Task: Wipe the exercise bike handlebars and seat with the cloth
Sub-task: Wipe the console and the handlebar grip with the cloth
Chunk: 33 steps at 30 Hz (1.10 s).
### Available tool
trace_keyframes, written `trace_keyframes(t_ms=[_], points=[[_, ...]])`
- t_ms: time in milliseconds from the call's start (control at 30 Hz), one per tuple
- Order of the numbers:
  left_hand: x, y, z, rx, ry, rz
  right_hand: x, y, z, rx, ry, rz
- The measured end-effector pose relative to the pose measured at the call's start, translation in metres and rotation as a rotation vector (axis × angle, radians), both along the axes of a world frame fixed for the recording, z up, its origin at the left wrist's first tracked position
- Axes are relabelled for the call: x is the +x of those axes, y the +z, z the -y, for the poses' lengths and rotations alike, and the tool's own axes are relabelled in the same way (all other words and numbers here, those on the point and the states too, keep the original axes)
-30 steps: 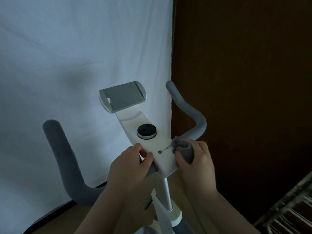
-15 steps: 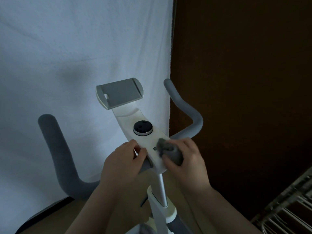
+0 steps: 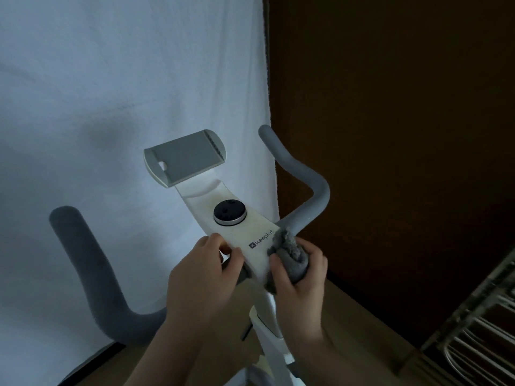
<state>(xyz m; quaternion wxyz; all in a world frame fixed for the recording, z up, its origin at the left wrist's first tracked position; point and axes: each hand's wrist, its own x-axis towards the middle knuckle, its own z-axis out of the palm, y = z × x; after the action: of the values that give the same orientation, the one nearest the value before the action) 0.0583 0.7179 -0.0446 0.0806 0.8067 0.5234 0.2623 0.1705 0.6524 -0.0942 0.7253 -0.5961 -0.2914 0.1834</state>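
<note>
The exercise bike's white console (image 3: 245, 229) carries a round black knob (image 3: 230, 213) and a grey device holder (image 3: 185, 157). Grey foam handlebars curve up on the left (image 3: 83, 263) and the right (image 3: 303, 179). My right hand (image 3: 299, 285) grips a bunched grey cloth (image 3: 289, 253) and presses it against the console's right edge, at the root of the right handlebar. My left hand (image 3: 200, 277) holds the console's near left edge, fingers curled over it. The seat is out of view.
A white sheet (image 3: 125, 93) hangs behind the bike. A dark brown wall (image 3: 404, 121) fills the right side. A metal wire rack (image 3: 479, 335) stands at the lower right. The white bike post (image 3: 274, 338) drops to a wooden floor.
My right hand slid the cloth left across the console's logo, then back right to the console edge. My left hand kept its hold.
</note>
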Motion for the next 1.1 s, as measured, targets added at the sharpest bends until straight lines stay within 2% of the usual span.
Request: trace_keyframes(t_ms=[100, 200, 367, 500, 633, 700, 767, 833, 933, 1033, 1100], points=[[0.000, 0.001, 0.000, -0.022, -0.004, 0.010, -0.001, -0.001, -0.006, 0.023, -0.072, -0.184], [0.000, 0.002, -0.001, -0.040, -0.012, 0.026, -0.022, -0.001, -0.002, 0.041, -0.052, -0.266], [0.000, 0.004, 0.000, -0.069, -0.022, 0.028, 0.000, 0.011, -0.010, 0.123, -0.068, -0.563], [0.001, 0.003, -0.001, -0.068, -0.022, 0.005, -0.016, 0.008, -0.006, 0.040, -0.092, -0.583], [0.001, 0.002, -0.001, -0.048, -0.033, -0.022, 0.003, 0.011, -0.010, 0.084, -0.060, -0.593], [0.001, 0.002, 0.000, -0.030, -0.031, -0.032, -0.003, 0.008, -0.010, 0.085, -0.057, -0.488], [0.002, 0.002, 0.001, -0.027, -0.028, -0.030, -0.007, 0.000, -0.006, 0.040, -0.042, -0.249], [0.000, 0.002, 0.000, -0.037, -0.030, -0.018, 0.008, 0.001, -0.005, -0.029, 0.017, -0.044], [-0.001, 0.000, -0.002, -0.037, -0.045, 0.026, 0.039, 0.011, -0.007, -0.167, 0.054, 0.136], [-0.001, -0.003, -0.003, -0.028, -0.065, 0.043, 0.042, 0.018, -0.002, -0.236, 0.040, 0.574], [-0.001, -0.004, -0.004, -0.027, -0.081, 0.053, 0.048, 0.024, -0.002, -0.267, 0.077, 0.761]])
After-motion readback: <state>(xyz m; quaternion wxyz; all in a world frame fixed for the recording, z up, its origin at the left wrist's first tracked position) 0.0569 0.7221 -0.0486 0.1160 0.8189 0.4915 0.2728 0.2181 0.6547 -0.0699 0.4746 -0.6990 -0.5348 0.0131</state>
